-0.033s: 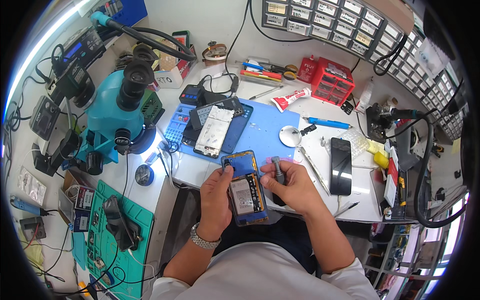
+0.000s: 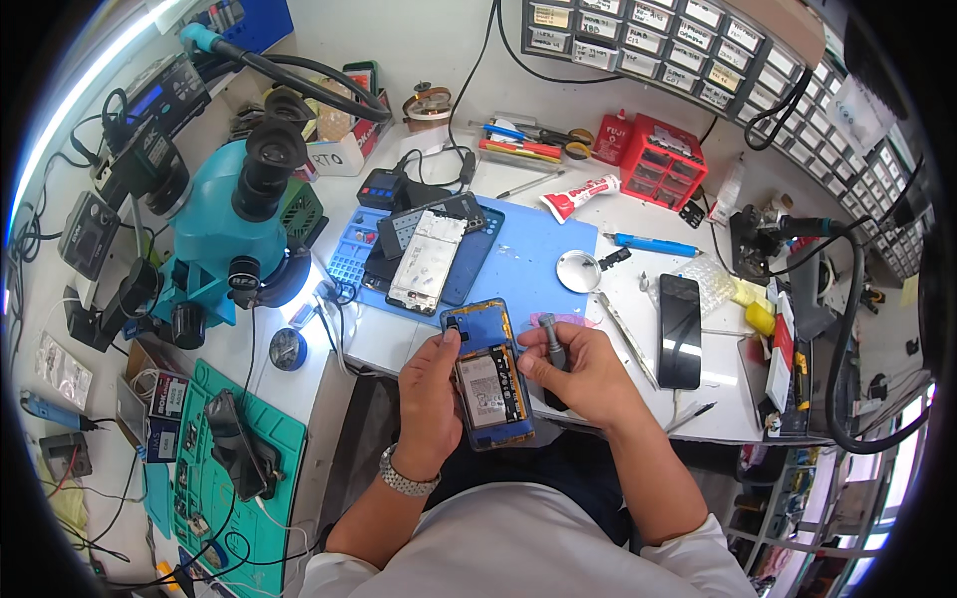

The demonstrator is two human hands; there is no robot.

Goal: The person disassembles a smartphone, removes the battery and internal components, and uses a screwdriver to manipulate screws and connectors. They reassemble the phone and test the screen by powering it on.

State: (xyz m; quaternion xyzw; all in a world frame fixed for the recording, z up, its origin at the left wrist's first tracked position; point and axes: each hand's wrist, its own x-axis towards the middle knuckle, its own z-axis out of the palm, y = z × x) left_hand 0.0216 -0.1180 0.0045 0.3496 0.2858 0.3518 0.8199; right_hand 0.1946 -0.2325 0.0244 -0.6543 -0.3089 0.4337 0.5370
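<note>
My left hand (image 2: 431,399) is closed around the left side of an opened phone (image 2: 482,331), its thumb lying on the upper edge. The phone has a blue inner section with an orange rim at the top, and a pale battery (image 2: 485,396) beside dark circuitry below. At the phone's right edge, my right hand (image 2: 590,377) grips a grey, thick-handled screwdriver (image 2: 553,339) that stands nearly upright between the fingers. The fingertips of that hand are close to the phone; whether they touch it I cannot tell. The screwdriver's lower end is hidden by the hand.
Beyond the hands lies a blue mat (image 2: 543,254) with a silvery phone frame (image 2: 427,261) and a round dish (image 2: 578,271). A black phone (image 2: 680,334) lies at the right. A teal microscope (image 2: 224,204) stands left, above a green mat (image 2: 289,448).
The grey screwdriver in my right hand has tilted very slightly. My left hand and the phone look almost unmoved.
</note>
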